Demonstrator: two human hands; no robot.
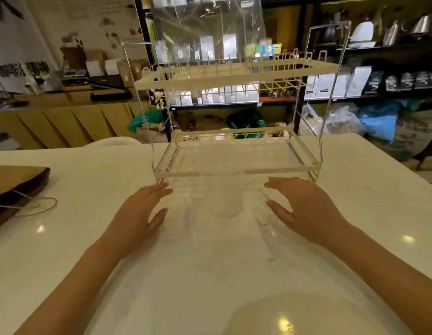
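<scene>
Two-tier rack [234, 172] stands upright on the white bench [89, 250], mid-bench, towards the far edge. It has a wire frame, pale bands round both tiers, and a row of wire dividers on the top tier. Clear plastic [210, 25] rises above the top tier, crinkled and see-through.

Left hand [140, 213] is just short of the rack's front-left corner, fingers straight, thumb out. Grip is apart, holding nothing. The fingertips are very close to the lower rail, and I can't tell if they touch it.

Right hand [304, 209] mirrors it at the front-right, palm facing inward, fingers extended. Grip is apart here too, nothing held. It sits just in front of the lower tier, and contact isn't clear.

Both palms face each other across the width of the rack. Between them the bench looks hazy, maybe clear film, but it's too blurred to call.

Brown paper bag [16, 180] lies flat at the left edge of the bench, well apart from the rack, with its string handle [38, 206] trailing onto the bench.

Behind the bench are dark shelves [379, 97] stocked with white and black pouches, and metal kettles [422, 22] on the top right.
</scene>
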